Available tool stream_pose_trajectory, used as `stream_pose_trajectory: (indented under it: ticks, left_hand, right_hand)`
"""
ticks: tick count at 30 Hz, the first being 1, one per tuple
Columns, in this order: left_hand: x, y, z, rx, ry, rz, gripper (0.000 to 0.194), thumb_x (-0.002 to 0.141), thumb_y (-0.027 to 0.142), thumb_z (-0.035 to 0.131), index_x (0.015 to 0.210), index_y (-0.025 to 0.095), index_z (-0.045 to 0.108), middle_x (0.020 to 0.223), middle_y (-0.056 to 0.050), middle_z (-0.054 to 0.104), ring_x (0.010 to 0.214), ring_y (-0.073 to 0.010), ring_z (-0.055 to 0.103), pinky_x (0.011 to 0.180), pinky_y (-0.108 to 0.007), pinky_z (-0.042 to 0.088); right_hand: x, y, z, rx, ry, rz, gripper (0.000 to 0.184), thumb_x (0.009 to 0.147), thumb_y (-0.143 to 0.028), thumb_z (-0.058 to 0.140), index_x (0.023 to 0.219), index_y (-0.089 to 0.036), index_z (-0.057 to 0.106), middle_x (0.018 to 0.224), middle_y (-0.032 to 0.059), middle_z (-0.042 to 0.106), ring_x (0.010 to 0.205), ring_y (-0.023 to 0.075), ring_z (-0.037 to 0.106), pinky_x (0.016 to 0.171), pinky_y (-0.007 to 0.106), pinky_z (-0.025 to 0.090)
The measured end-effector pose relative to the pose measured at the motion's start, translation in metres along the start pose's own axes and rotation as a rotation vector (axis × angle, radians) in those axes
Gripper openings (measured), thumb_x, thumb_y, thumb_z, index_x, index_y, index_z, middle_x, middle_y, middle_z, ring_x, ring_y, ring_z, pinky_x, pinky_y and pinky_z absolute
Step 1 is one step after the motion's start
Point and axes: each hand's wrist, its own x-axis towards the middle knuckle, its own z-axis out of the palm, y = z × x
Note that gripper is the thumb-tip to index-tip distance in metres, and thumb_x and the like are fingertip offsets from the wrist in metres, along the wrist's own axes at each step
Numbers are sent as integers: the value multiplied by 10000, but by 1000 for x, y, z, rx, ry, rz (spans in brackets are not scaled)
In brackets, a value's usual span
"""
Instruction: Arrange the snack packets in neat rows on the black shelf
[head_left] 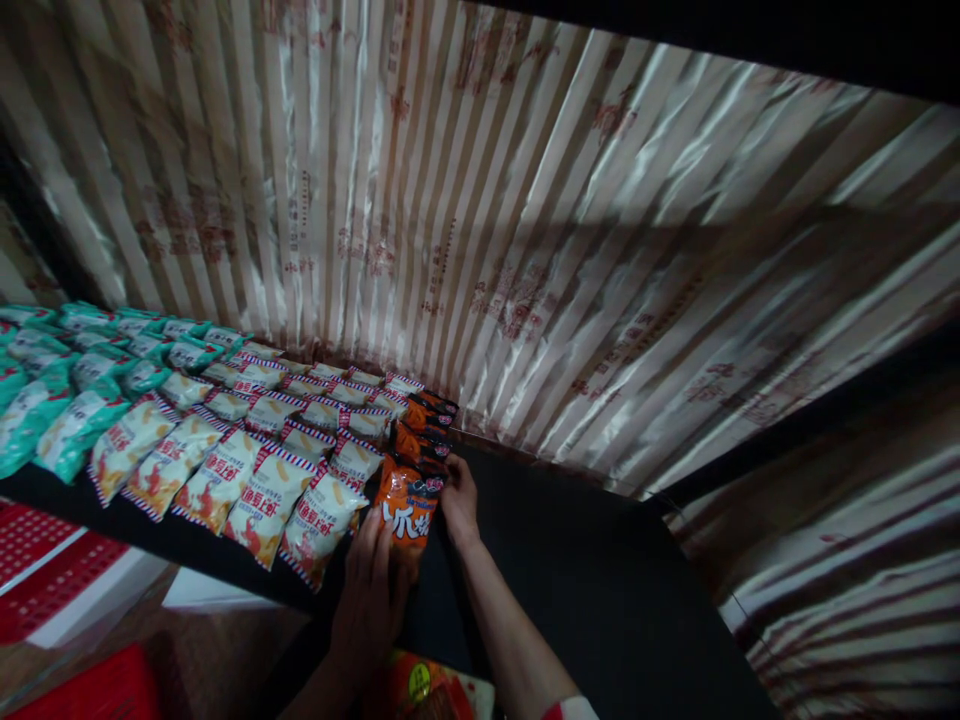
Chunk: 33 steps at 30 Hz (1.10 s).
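Note:
An orange and black snack bag (pixel 409 505) with large white lettering stands tilted at the front of a short row of matching orange bags (pixel 427 410) on a black shelf (pixel 570 560). At its lower left edge, my left hand (pixel 371 580) grips the bag, with the fingers lying along its side. My right hand (pixel 459 500) holds the upper right edge, its fingers curled and partly hidden. Just left of my left hand are white snack bags (pixel 315 520) with striped borders, set in several rows.
Green snack bags (pixel 82 425) fill the shelf's far left. A striped foil sheet (pixel 480 220) covers the wall behind. Below the front edge are a red perforated crate (pixel 45 560), a red object (pixel 97 690) and a red-orange package (pixel 439 688).

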Motion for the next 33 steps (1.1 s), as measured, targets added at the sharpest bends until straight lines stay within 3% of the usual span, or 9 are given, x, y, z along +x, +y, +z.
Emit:
stream_pose_trajectory:
  ticks: [7, 11, 18, 27, 33]
  left_hand:
    - [-3, -3, 3, -6, -11, -8, 583, 885, 209, 434, 1410, 138, 190, 1411, -187, 342, 1311, -284, 330, 976, -445, 429]
    - [-4, -3, 4, 24, 4, 7, 575, 879, 196, 429, 1402, 111, 205, 1400, -199, 349, 1317, -280, 321, 993, -442, 410]
    - [-4, -4, 5, 48, 15, 33, 593, 861, 168, 437, 1399, 80, 203, 1385, -212, 358, 1317, -285, 315, 990, -445, 408]
    - [-5, -5, 7, 40, -1, 20, 618, 861, 166, 437, 1413, 102, 166, 1412, -202, 327, 1322, -282, 304, 997, -456, 402]
    - [-3, -3, 5, 45, -20, -2, 582, 876, 183, 411, 1407, 102, 186, 1411, -199, 336, 1331, -272, 295, 996, -437, 409]
  right_hand:
    - [-13, -23, -5, 111, -56, 86, 289, 760, -313, 487, 989, -215, 634, 989, 25, 682, 934, 194, 605, 806, 296, 462]
    - [-8, -26, 0, 148, -94, 159, 213, 721, -389, 572, 809, -207, 636, 767, 18, 680, 749, 192, 613, 670, 283, 476]
    - [-8, -26, 3, 191, -81, 132, 250, 727, -431, 543, 633, -217, 456, 600, -45, 540, 541, 114, 469, 523, 221, 390]
    - [9, -33, 6, 157, -36, 52, 271, 704, -435, 577, 618, -218, 438, 578, -71, 439, 569, 110, 405, 557, 217, 346]
    - [12, -29, 8, 102, -14, 33, 268, 702, -434, 587, 605, -218, 462, 572, -68, 452, 577, 118, 407, 573, 228, 347]
